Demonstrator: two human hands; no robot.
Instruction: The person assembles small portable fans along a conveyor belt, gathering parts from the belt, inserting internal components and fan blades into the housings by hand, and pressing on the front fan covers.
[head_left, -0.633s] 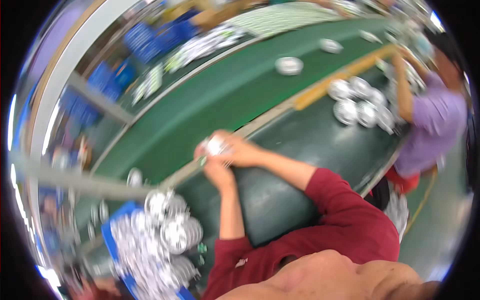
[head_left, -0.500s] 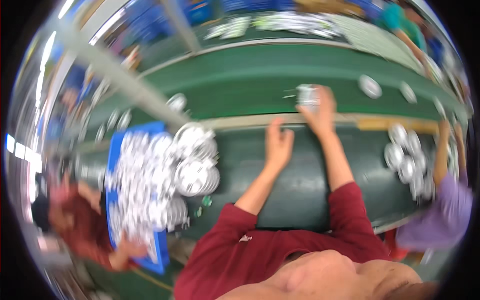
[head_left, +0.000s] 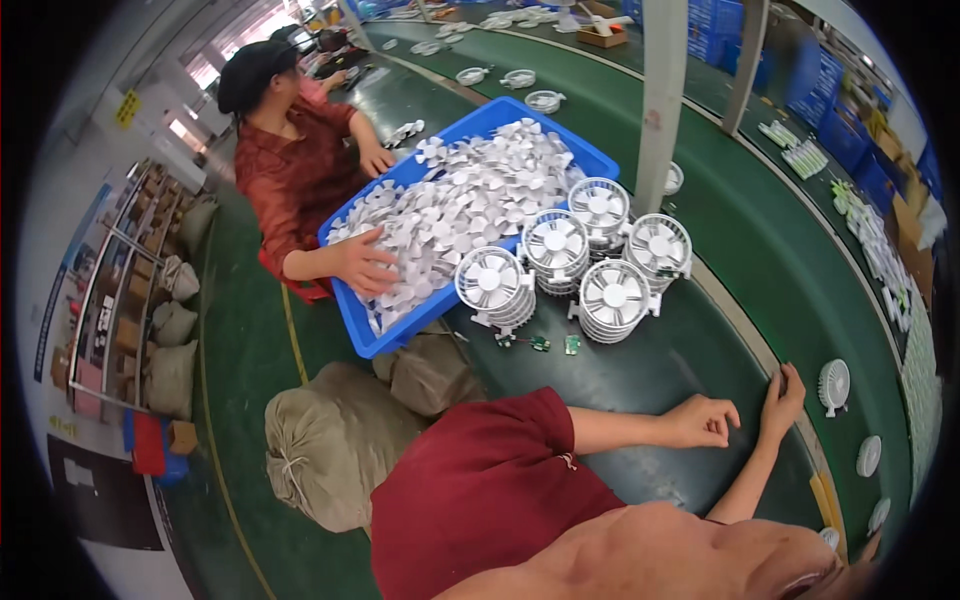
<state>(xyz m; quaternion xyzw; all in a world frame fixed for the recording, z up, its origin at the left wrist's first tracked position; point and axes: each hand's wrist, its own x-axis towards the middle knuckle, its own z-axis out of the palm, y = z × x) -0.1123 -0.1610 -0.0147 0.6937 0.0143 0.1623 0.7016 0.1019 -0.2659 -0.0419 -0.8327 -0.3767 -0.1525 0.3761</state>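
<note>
My left hand hovers over the dark green worktable, its fingers loosely bent and a little apart, with nothing visible in them. My right hand is at the pale rail beside the green conveyor belt, thumb and fingers apart and nothing seen between them. Just beyond it on the belt lies a white round fan part, not touched. Several stacks of white fan housings with blades, one a front stack, stand on the table to the left of my hands. Small green circuit boards lie before them.
A blue crate heaped with white fan blades rests at the table's left; a co-worker's hand reaches into it. A grey post rises by the belt. Tied sacks sit on the floor.
The view has swung left, toward the crate and co-worker. My right hand, earlier on a white part over the belt, has let go and drawn back to the rail. Left fingers are more bent.
</note>
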